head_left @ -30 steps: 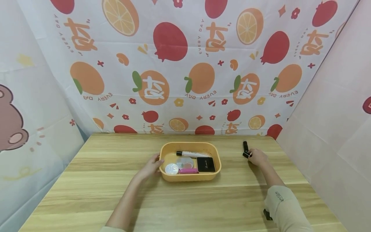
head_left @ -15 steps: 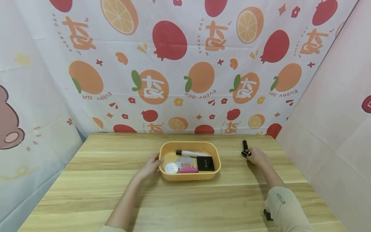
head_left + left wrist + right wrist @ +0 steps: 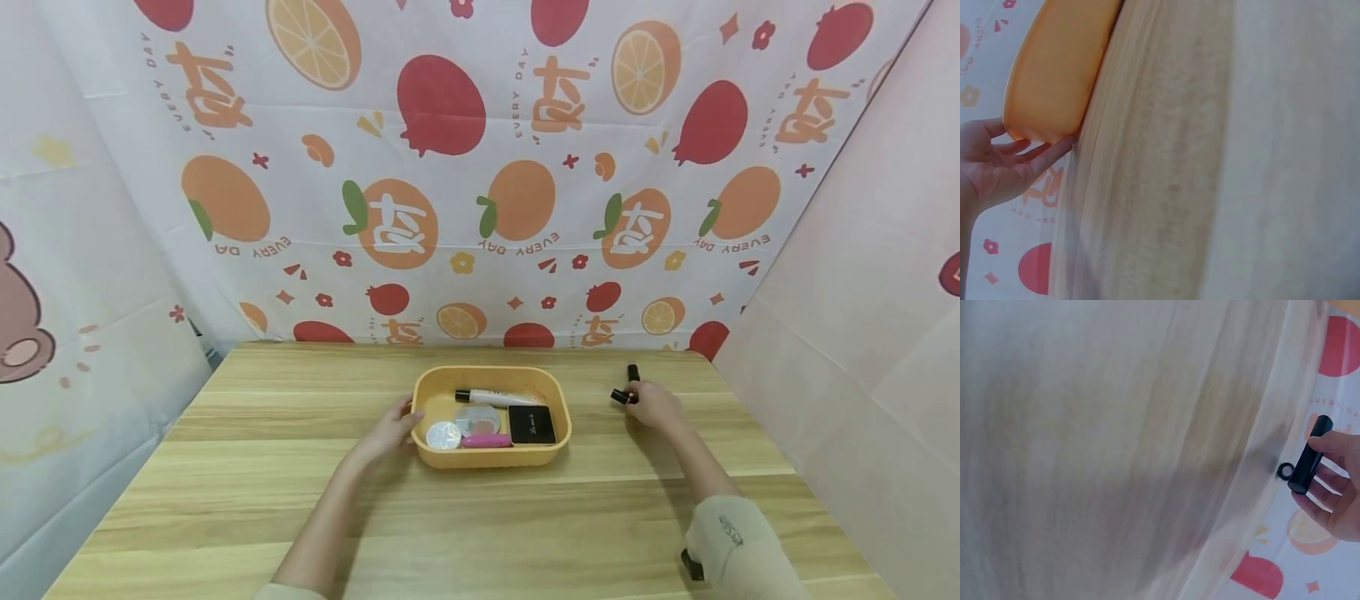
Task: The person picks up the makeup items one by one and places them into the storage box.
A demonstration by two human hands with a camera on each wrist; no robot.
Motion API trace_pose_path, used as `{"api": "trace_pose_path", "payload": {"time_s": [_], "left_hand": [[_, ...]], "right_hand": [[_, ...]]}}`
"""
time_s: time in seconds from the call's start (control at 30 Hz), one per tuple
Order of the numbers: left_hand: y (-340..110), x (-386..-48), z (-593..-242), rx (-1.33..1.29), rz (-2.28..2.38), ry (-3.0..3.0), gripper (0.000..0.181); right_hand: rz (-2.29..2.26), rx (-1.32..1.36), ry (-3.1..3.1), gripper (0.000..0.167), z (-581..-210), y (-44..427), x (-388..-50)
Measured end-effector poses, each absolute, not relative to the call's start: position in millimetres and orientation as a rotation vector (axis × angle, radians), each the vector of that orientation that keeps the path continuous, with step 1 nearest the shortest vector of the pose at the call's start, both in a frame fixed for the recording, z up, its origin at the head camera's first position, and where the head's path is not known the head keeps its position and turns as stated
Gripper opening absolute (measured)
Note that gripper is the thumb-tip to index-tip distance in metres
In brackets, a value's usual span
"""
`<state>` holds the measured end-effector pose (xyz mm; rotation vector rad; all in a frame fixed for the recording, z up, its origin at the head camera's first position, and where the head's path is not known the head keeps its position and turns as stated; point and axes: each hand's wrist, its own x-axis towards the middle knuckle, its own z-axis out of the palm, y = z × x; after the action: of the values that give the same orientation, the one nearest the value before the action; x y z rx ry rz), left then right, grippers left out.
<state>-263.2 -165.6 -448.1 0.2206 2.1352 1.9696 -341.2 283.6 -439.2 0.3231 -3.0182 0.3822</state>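
My left hand [image 3: 392, 429] grips the left end of a yellow plastic basket [image 3: 491, 457], thumb over the rim and fingers against the outer wall. The left wrist view shows that hand [image 3: 1000, 165] at the end of the basket [image 3: 1063, 75]. Between the thumb and fingers of my right hand [image 3: 658, 407] is a black lipstick tube [image 3: 620, 397], just above the table. In the right wrist view the tube [image 3: 1311, 456] slants across the fingers [image 3: 1329, 497]. A second black tube [image 3: 633, 372] lies just behind it, partly hidden by the hand; its round end [image 3: 1285, 471] shows.
Inside the basket are a white tube with a black cap [image 3: 495, 397], a black square compact [image 3: 532, 424], a pink tube [image 3: 486, 440], a round silvery case [image 3: 443, 435] and a clear round case [image 3: 478, 419]. A patterned cloth [image 3: 517, 292] hangs behind the wooden table [image 3: 480, 533].
My right hand has shifted a little left with the black lipstick tube, away from the second tube. My left hand and the basket stay where they were.
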Motion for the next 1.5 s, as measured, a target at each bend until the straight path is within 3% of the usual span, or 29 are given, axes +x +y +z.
{"api": "trace_pose_path", "payload": {"time_s": [1.5], "left_hand": [[-168.2,-265.4,-447.0,0.243,1.97,2.15,0.05]], "right_hand": [[0.339,0.528,-2.948,0.031,-385.2,205.0,-310.2]]}}
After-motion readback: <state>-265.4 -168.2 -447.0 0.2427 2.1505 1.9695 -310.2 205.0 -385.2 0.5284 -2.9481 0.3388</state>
